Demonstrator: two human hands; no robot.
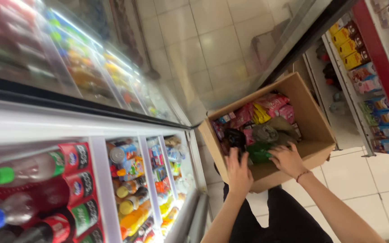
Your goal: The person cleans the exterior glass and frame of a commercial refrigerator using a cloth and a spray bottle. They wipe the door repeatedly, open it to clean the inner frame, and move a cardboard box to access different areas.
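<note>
Cardboard box (314, 130), bright snack packets (266, 108) inside; white tiled floor (374, 180) beneath

The cardboard box (309, 119) is brown and matt, with plain paper-like walls. The snack packets (271, 105) inside are shiny plastic foil. The floor tiles (365, 180) look glossy and smooth. The cooler doors (82, 67) seem to be reflective glass in metal frames.

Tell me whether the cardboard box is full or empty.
Partly full: the cardboard box holds snack packets along one side, with bare cardboard showing on the other.
</note>
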